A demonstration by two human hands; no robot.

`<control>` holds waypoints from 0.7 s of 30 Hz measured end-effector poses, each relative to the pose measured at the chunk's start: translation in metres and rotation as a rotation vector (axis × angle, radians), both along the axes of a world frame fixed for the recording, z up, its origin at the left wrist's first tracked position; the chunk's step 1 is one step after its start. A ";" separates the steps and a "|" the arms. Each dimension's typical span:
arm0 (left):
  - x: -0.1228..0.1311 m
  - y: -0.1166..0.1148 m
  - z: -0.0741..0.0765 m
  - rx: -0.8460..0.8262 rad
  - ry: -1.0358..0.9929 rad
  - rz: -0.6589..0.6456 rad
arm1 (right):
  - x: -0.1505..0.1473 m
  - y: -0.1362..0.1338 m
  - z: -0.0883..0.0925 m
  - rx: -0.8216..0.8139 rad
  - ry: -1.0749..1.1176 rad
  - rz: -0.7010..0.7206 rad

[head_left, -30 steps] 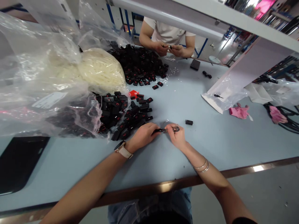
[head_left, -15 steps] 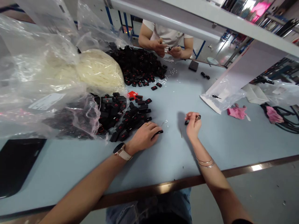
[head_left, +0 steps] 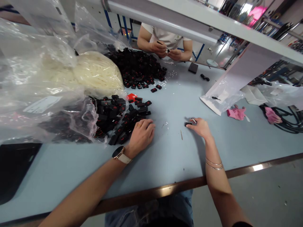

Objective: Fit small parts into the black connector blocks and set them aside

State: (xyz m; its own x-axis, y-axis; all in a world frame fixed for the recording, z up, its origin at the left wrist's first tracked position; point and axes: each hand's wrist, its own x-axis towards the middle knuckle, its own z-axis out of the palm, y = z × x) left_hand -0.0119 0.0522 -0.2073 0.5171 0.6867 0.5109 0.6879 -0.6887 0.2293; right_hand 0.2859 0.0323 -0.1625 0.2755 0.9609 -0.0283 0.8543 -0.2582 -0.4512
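A clear bag [head_left: 42,94] slumps over the table's [head_left: 165,157] left half, black clips [head_left: 120,116] spilling from under it. The left hand [head_left: 142,134] lies palm down at the pile's near edge, fingers curled over the closest clips; whether it grips any I cannot tell. Bare blue table opens between the hands, with only a thin sliver [head_left: 181,135] lying there. The right hand [head_left: 201,127] rests flat, fingertips touching a lone clip [head_left: 187,124], a small metal pin [head_left: 194,120] just beside it, nothing pinched. To its right the surface runs free up to a pink glove [head_left: 235,113]. The metal edge [head_left: 248,170] lies close below the wrists.
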 end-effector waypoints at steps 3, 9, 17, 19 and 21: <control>0.000 0.000 -0.001 0.045 -0.020 -0.052 | -0.007 -0.002 0.004 -0.038 0.068 0.076; 0.000 -0.003 0.001 0.095 -0.037 -0.256 | -0.058 -0.010 0.000 -0.024 0.478 0.307; 0.001 -0.006 0.009 0.042 -0.075 -0.383 | -0.108 -0.026 -0.015 0.012 0.499 0.488; 0.001 -0.007 0.009 0.038 -0.074 -0.401 | -0.108 -0.027 -0.016 0.036 0.594 0.455; 0.002 -0.007 0.008 0.031 -0.037 -0.431 | -0.108 -0.027 -0.017 0.047 0.667 0.434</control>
State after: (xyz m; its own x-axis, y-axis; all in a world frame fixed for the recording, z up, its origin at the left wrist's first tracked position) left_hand -0.0103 0.0447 -0.1989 0.7342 0.3960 0.5515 0.3272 -0.9181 0.2237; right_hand 0.1781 0.0055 -0.1792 -0.1842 0.9828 -0.0125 0.4202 0.0672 -0.9049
